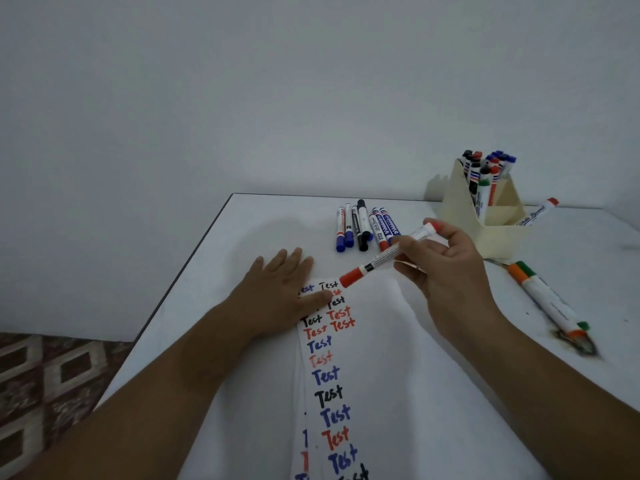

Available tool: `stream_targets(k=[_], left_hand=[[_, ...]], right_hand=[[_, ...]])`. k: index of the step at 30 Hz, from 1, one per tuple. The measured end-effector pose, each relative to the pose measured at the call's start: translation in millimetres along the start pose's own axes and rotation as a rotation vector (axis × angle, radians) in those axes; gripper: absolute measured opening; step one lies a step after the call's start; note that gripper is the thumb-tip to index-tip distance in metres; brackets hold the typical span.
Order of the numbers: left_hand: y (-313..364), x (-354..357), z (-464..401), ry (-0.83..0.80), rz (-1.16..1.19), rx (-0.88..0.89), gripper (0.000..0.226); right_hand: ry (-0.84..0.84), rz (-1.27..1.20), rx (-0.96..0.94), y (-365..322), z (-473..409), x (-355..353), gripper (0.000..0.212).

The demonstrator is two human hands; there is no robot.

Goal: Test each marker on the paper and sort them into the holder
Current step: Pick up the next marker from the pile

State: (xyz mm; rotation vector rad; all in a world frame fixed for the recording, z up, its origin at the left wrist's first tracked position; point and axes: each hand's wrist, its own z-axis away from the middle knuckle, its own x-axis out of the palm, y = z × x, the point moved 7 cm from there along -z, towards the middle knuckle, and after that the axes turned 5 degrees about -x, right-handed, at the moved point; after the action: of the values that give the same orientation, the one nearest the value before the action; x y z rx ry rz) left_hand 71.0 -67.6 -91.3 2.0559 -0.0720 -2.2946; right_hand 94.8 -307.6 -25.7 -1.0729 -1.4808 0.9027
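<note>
- The left hand (277,292) lies flat on the paper (367,358), fingers spread and gripping nothing.
- The paper carries columns of the word "Test" in black, red and blue.
- The red marker (388,256) has a white barrel and a red cap; its long axis runs diagonally, cap end low-left over the paper.
- The right hand (446,268) pinches its barrel.
- The holder (485,216) stands far right, filled with markers.

White table (263,216) is taking up most of my view, dark edge running off toward 7 o'clock. Scorched-looking dark smudge (577,342) is sitting on it at 4 o'clock. Patterned brown rug (45,372) is showing at 8 o'clock. Plain wall (277,81) is filling 12 o'clock.
</note>
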Motion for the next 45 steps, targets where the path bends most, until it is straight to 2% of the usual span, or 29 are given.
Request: stream_targets(k=[2, 5, 11, 15, 21, 28, 32, 35, 39, 42, 45], left_hand=[[0, 1, -1, 0.001, -0.014, 0.003, 0.095], [1, 0, -1, 0.009, -0.021, 0.010, 0.096], [-1, 4, -3, 0.003, -0.019, 0.017, 0.113], [-2, 4, -6, 0.009, -0.045, 0.024, 0.123], [0, 4, -5, -0.011, -0.079, 0.032, 0.132], [-1, 4, -6, -0.020, -0.018, 0.008, 0.124], [-3, 6, -7, -0.014, -0.014, 0.013, 0.121], [-3, 6, -7, -0.008, -0.005, 0.009, 0.115], [-1, 4, -5, -0.019, -0.001, 0.003, 0.108], [-1, 1, -4, -0.015, 0.017, -0.007, 0.104], [-2, 2, -4, -0.014, 0.032, -0.004, 0.105]], right_hand=[[0.034, 0.010, -0.076, -18, -13, -7, 0.037], [0.082, 0.142, -0.254, -58, -39, -22, 0.046], [0.164, 0.621, -0.585, -153, -96, -56, 0.043], [0.192, 0.740, -0.587, -172, -130, -84, 0.041], [0.164, 0.931, -0.528, -151, -149, -102, 0.037], [0.096, 1.189, -0.371, -104, -165, -114, 0.023], [-0.005, 1.293, -0.286, -84, -167, -114, 0.036], [-0.036, 1.334, -0.369, -85, -166, -101, 0.040], [-0.027, 1.468, -0.759, -105, -149, -58, 0.041], [-0.173, 1.437, -0.970, -102, -130, -11, 0.040], [-0.528, 1.473, -0.820, -64, -126, 33, 0.039]])
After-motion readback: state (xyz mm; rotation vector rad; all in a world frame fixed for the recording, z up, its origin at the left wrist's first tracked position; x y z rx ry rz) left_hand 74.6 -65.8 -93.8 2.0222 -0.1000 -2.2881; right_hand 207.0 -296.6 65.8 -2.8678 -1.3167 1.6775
